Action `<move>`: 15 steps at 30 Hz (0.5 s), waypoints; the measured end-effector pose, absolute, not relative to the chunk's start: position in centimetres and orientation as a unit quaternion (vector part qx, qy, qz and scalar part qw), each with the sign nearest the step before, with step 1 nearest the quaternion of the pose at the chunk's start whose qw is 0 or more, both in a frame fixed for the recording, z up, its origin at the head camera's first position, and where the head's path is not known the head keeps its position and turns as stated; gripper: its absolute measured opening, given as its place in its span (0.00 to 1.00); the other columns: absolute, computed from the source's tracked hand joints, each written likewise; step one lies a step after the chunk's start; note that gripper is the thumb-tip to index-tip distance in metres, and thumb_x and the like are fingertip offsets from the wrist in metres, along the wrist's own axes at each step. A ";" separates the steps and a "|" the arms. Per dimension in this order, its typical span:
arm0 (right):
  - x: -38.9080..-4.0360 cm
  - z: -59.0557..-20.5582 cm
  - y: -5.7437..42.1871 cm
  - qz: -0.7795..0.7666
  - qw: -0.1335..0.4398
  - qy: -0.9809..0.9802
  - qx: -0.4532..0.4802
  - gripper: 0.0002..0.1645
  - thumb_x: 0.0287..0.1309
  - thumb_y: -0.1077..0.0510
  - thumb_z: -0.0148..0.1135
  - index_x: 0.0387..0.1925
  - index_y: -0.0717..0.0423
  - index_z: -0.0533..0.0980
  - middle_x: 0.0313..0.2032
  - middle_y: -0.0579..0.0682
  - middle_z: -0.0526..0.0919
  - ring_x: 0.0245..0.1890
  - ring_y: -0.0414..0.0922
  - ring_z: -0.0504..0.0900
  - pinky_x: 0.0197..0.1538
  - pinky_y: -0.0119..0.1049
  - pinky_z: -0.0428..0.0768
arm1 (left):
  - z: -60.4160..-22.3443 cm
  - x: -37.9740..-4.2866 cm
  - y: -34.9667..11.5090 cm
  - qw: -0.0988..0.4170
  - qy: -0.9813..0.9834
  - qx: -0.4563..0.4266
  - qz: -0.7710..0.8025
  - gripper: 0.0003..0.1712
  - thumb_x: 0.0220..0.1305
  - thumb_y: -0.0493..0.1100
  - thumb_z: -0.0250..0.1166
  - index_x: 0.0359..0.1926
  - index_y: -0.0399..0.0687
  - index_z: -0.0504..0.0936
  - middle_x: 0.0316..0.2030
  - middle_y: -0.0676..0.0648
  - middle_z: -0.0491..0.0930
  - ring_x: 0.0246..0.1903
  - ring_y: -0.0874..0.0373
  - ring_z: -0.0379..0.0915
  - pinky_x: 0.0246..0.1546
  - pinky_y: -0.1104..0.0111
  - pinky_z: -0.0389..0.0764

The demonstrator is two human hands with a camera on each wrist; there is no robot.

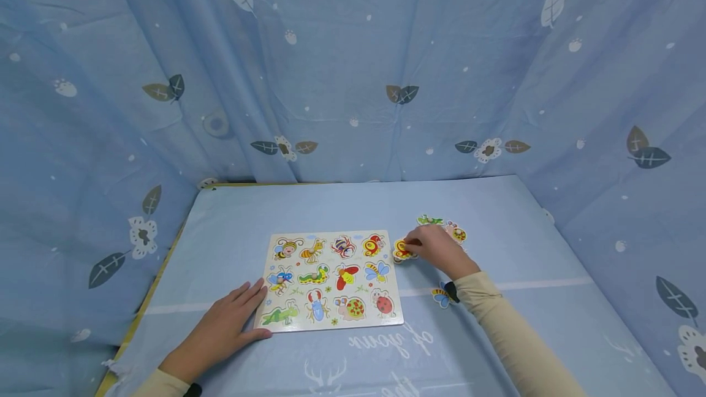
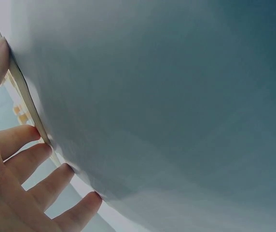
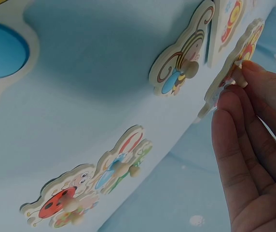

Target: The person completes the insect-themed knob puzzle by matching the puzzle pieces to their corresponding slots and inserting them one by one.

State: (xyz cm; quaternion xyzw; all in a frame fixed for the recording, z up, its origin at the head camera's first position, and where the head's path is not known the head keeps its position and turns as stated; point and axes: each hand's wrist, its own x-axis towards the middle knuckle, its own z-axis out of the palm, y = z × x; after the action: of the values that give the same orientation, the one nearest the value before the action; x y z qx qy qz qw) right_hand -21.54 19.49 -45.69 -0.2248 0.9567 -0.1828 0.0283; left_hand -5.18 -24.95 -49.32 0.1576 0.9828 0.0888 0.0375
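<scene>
My right hand (image 1: 438, 251) pinches the knob of a red and yellow butterfly puzzle piece (image 1: 401, 249), just off the right edge of the wooden insect puzzle board (image 1: 329, 290). In the right wrist view, thumb and fingertips meet at that knob, and the butterfly's face is seen at a slant. A bee piece with curled antennae (image 3: 184, 63) lies close by, between hand and board. At the board's left edge rests my left hand (image 1: 228, 323), fingers spread and nearly straight, thumb at the lower corner. The left wrist view shows its fingertips along the board's edge.
Beyond the right hand lie a green grasshopper piece (image 1: 432, 220) and a snail piece (image 1: 456, 233). A blue-winged piece (image 1: 441, 296) is partly under the right wrist. The right wrist view also shows a ladybug piece (image 3: 58, 202). Blue patterned curtains (image 1: 353, 78) surround the cloth-covered table (image 1: 331, 207).
</scene>
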 end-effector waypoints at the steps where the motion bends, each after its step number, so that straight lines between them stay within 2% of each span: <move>1: -21.6 -45.7 19.4 -0.182 0.028 0.956 -0.227 0.07 0.61 0.55 0.75 0.39 0.52 0.91 0.36 0.45 0.92 0.33 0.34 0.83 0.36 0.30 0.84 | -49.3 -5.2 -25.0 0.038 0.983 0.158 0.089 0.53 0.57 0.71 0.69 0.73 0.42 0.72 0.75 0.42 0.68 0.72 0.36 0.66 0.65 0.40 0.75; 15: -22.0 -45.8 17.5 -0.186 0.026 0.954 -0.233 0.05 0.62 0.57 0.74 0.38 0.53 0.90 0.35 0.46 0.91 0.32 0.35 0.84 0.37 0.31 0.84 | -49.1 -5.2 -24.9 0.053 0.982 0.151 0.099 0.55 0.58 0.75 0.66 0.74 0.43 0.71 0.76 0.42 0.67 0.74 0.35 0.64 0.65 0.39 0.74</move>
State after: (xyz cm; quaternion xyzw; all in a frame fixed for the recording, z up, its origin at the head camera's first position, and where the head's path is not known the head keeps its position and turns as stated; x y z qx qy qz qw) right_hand -22.01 17.52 -45.77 -0.2332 0.9541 -0.1863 0.0256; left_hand -5.17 -24.89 -49.07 0.1512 0.9822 0.0986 0.0526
